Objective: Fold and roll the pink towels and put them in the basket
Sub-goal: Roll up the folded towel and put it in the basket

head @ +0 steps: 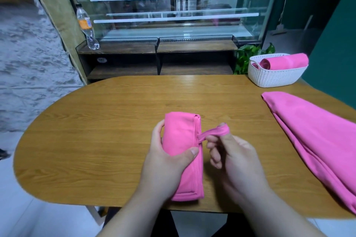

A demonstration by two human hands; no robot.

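Forearms enter from below: left hand (169, 157) grips towel (181, 132), thumb across top; right hand (236, 157) curled, a fingertip hooked through loop (212, 133)

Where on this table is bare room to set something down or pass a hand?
Bare: the table left of the left hand; also the far strip between the rolled towel and the back edge. Crowded: the right side, where the basket and the unrolled towel sit; only a narrow lane beside the right hand.

pink towel bundle (180, 136) on wooden table (96, 131)
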